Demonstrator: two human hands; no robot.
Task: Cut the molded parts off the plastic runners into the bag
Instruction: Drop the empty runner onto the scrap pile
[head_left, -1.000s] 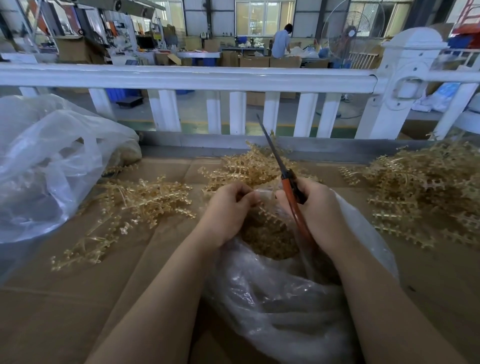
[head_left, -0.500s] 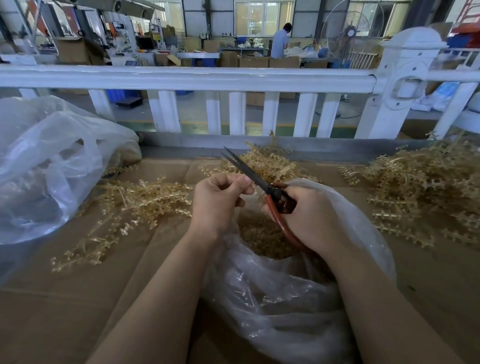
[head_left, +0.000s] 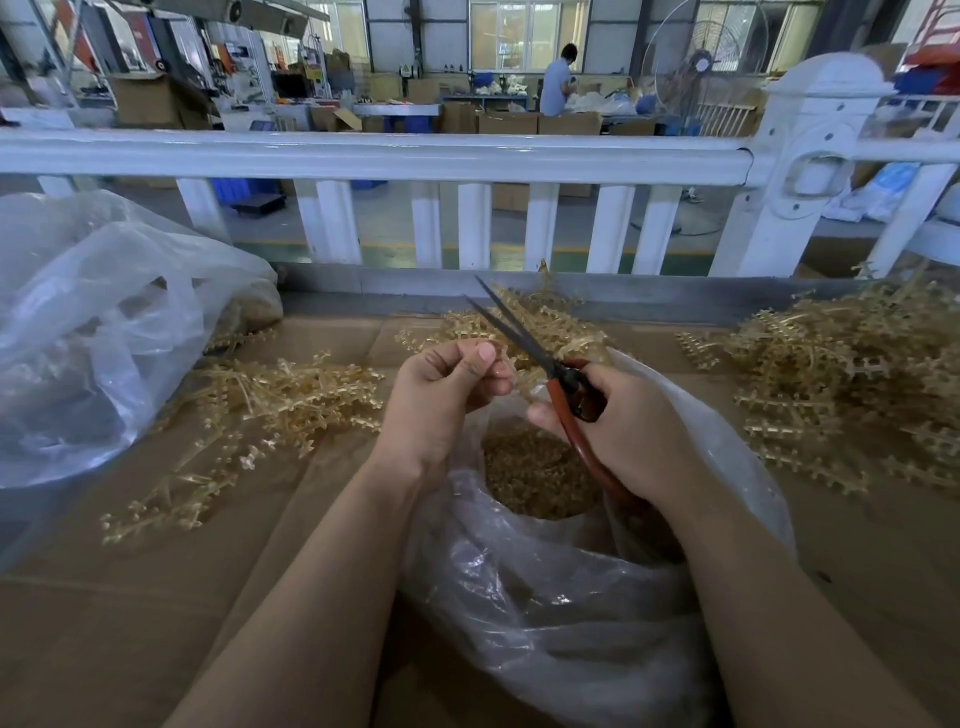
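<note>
A cardboard-covered table (head_left: 130, 597) fills the lower view, with a white fence (head_left: 374, 156) along its far edge and a workshop beyond it where a person (head_left: 556, 83) stands at a bench.

On the left sits a big clear bag (head_left: 93, 332), crumpled and slumped against the far edge. On the right lies a large heap of amber runners (head_left: 852, 384); a flatter spread (head_left: 260, 410) lies on the left of the table, and a smaller pile (head_left: 530, 327) sits at the far middle, behind the hands.

In the middle, near the person, stands the open bag (head_left: 571, 597), clear plastic with its mouth rolled wide. Inside it lies a mound of cut parts (head_left: 535, 478), small and amber.

The right hand (head_left: 634, 431) holds the scissors (head_left: 524, 343) above the bag's mouth, fingers curled round the red handles, which run down into the palm. The dark blades point up and away to the left and stand a little apart at the tips.

The left hand (head_left: 441, 395) hovers just left of the blades, over the bag's far rim, thumb and fingers pinched together. They seem to hold a thin runner piece (head_left: 511, 374) near the scissors' pivot, though blur and the matching pile behind make it hard to tell it apart.
</note>
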